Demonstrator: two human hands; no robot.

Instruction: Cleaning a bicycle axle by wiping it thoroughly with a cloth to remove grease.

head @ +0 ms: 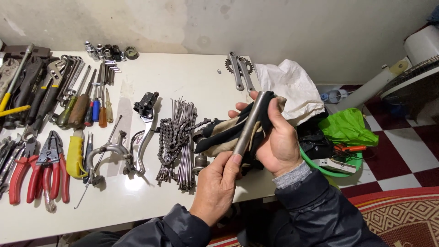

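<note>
The lower end of a metal tube is pinched by the left hand, nearest the body; its long axis is tilted up and away to the right; higher up, a dark rag is clamped round it by the right hand; beyond, spokes and a chain are laid on the table.

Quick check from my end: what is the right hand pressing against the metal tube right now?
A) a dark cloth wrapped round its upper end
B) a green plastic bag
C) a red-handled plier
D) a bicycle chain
A: the right hand grips a dark cloth folded around the upper part of the metal tube, while the left hand holds the tube's lower end.
</note>
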